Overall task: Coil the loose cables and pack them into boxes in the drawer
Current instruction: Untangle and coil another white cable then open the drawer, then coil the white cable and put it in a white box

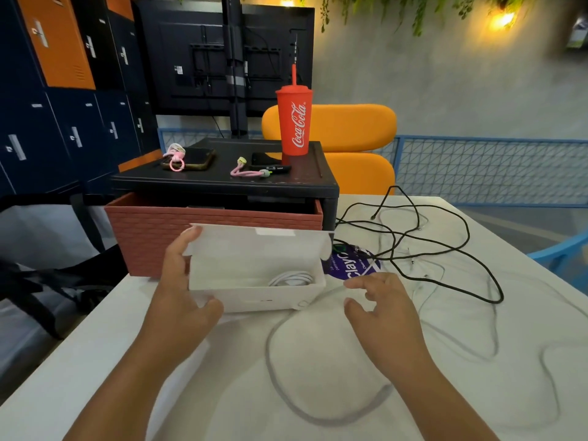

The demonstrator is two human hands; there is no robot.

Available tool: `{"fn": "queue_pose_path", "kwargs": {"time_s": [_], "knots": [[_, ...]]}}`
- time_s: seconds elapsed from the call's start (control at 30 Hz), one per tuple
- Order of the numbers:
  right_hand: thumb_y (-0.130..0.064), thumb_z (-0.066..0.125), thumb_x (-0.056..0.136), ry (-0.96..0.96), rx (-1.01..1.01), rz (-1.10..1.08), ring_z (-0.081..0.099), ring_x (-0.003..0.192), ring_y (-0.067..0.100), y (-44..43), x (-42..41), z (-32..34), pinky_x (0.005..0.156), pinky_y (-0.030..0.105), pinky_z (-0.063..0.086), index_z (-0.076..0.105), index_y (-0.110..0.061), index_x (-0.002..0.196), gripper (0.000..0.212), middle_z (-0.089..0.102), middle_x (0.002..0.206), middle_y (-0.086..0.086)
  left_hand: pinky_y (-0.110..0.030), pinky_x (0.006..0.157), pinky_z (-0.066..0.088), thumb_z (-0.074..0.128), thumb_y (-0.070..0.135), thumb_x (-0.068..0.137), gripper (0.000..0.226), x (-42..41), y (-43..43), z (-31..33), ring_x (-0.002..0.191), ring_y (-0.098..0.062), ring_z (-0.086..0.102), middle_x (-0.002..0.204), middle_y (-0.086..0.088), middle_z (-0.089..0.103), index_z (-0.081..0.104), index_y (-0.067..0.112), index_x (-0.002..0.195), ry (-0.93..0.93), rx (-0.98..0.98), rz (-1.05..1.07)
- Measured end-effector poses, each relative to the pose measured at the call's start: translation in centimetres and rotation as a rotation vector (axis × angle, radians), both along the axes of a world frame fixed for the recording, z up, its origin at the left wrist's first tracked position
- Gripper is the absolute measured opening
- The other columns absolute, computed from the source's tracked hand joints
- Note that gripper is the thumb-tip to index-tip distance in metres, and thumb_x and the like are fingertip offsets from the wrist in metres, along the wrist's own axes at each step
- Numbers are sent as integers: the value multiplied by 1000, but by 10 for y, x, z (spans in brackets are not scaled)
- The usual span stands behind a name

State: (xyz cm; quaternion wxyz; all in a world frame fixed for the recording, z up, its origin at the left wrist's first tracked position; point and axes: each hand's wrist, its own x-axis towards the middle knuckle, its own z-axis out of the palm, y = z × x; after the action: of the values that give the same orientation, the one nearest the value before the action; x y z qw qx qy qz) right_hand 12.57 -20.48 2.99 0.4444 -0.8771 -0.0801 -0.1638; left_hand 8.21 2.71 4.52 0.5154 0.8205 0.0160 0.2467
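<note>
So the left hand [181, 281] has a grip on the left end of the white box [257, 281], thumb on the front wall and fingers up by the open lid, and a coiled white cable [291, 279] sits inside at the box's right end. The right hand [381, 308] hangs half open just right of the box, holding nothing. A loose grey cable [280, 377] loops near the desk's [95, 361] front edge, a black cable [445, 246] tangles toward the right edge, and the reddish drawer [152, 233] stands open behind the box.

The white box [257, 294] wall hides most of the coiled cable [291, 279].
</note>
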Motion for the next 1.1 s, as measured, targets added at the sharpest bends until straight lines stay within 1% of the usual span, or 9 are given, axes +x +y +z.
{"fn": "queue_pose_path", "kwargs": {"time_s": [0.13,0.2,0.3,0.43,0.57,0.7,0.83,0.97,1.1], "knots": [[-22,60,87,93,-140,106,48,100,2,1,-1,-3,79,12,33,57,-32,114,29,41,110,-15,-5,52,46,55,-19,78,94,5,13,-1,79,-7,55,100,14,50,20,41,141,40,-75,63],[-27,60,87,139,-243,176,47,107,4,4,-2,-7,86,15,34,57,-33,115,30,44,113,-14,-8,64,47,54,-18,79,94,9,20,-6,98,-10,56,122,8,49,19,43,142,48,-57,86],[-31,60,86,192,-359,310,46,113,8,10,-7,-12,95,19,35,57,-33,116,30,47,118,-12,-24,89,41,52,-13,83,90,15,28,-14,131,-18,37,150,6,26,17,43,144,60,4,140],[-34,59,87,191,-413,435,47,115,7,18,-13,-16,101,21,34,56,-31,120,34,45,117,-14,-31,95,39,57,-1,87,77,23,35,-25,121,-14,41,142,-1,38,22,36,145,39,7,211],[-36,57,88,166,-407,430,40,121,4,19,-13,-17,97,11,27,47,-33,132,45,37,122,-21,-42,105,38,63,12,87,68,26,33,-32,127,-18,39,143,0,36,31,28,144,39,61,278],[-43,54,89,161,-450,425,29,133,6,20,-13,-17,106,16,21,37,-36,139,53,27,146,-19,-36,96,40,69,17,81,59,28,28,-36,120,-19,42,135,-1,38,45,24,134,35,145,328],[-52,55,85,160,-541,503,27,134,9,23,-17,-15,108,20,18,38,-37,138,58,29,146,-17,-33,86,41,72,20,79,46,28,27,-34,109,-20,48,126,1,42,54,23,121,36,166,392],[-51,68,75,255,-539,634,35,120,3,20,-24,-3,99,19,29,54,-33,125,55,42,129,-20,-33,83,40,71,23,81,44,27,29,-33,106,-20,51,126,0,43,54,22,122,37,191,461],[-23,62,77,199,-599,631,45,92,8,12,-27,2,75,14,36,56,-26,77,7,48,95,-12,-39,84,43,69,23,82,43,26,33,-31,106,-23,52,127,-2,44,53,22,122,44,206,504]]}}
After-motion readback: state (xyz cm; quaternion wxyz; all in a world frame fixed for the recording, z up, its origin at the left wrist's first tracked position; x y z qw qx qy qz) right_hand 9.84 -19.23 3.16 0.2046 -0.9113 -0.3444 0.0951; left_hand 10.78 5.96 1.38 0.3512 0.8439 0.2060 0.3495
